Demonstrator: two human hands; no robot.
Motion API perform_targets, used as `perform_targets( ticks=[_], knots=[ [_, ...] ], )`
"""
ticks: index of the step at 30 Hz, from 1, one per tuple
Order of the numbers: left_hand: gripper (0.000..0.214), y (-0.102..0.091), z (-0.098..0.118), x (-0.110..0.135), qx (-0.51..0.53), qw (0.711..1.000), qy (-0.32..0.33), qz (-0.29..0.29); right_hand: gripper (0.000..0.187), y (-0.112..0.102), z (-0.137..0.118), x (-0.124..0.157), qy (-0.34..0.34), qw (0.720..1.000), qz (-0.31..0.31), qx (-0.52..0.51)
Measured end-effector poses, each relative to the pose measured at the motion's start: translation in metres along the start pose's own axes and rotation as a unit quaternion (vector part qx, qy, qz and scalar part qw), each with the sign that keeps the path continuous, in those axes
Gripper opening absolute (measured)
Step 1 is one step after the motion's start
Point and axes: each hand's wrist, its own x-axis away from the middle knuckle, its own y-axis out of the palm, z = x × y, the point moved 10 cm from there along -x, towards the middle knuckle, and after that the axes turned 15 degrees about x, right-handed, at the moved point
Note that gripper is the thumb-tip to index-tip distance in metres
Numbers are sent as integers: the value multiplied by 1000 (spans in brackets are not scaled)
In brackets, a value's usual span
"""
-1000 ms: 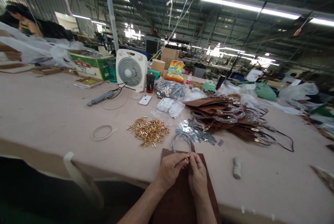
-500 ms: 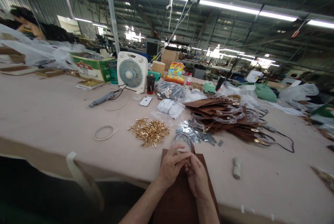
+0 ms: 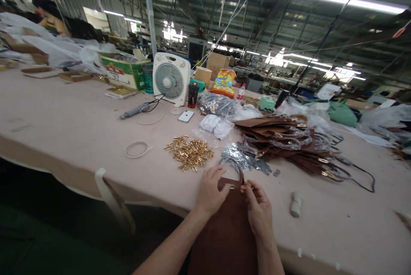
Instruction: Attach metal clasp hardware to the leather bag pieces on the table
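A brown bag panel (image 3: 224, 232) lies over the front edge of the table, its plastic-wrapped handle (image 3: 238, 167) pointing away from me. Near the panel's top sits a small shiny metal fitting (image 3: 231, 187). My left hand (image 3: 210, 191) rests at the panel's upper left, thumb and fingers apart, holding nothing. At the upper right, beside the handle's base, my right hand (image 3: 259, 208) is closed in a pinch on small gold metal pieces (image 3: 247, 185). Just beyond my hands are a heap of gold fittings (image 3: 189, 152) and scattered silver metal plates (image 3: 245, 157).
Brown bags (image 3: 289, 138) are stacked at the right, and a grey roll (image 3: 296, 204) is near the right front. Toward the left are a tape ring (image 3: 136, 150) and a corded power screwdriver (image 3: 135, 111). A fan (image 3: 171, 79) and a phone (image 3: 186, 116) stand farther back.
My hands have separated: the left moved off the pinch and opened over the panel's left side, while the right shifted right with the gold pieces. The camera view has turned slightly left.
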Motion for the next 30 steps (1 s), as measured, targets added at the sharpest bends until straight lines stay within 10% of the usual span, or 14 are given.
perform_targets(
  ticks=[4,10,20,30],
  knots=[
    [37,24,0,8,-97,989,-7,-109,47,-2,3,-5,-7,998,10,-54],
    [46,15,5,23,-123,985,8,-120,45,-6,0,-4,-6,999,34,-36],
    [19,-9,2,24,-157,987,-15,-20,41,19,-19,2,-83,974,-64,199],
    [22,-52,-51,5,115,956,-235,136,33,21,-31,3,-126,951,-80,272]
  ],
)
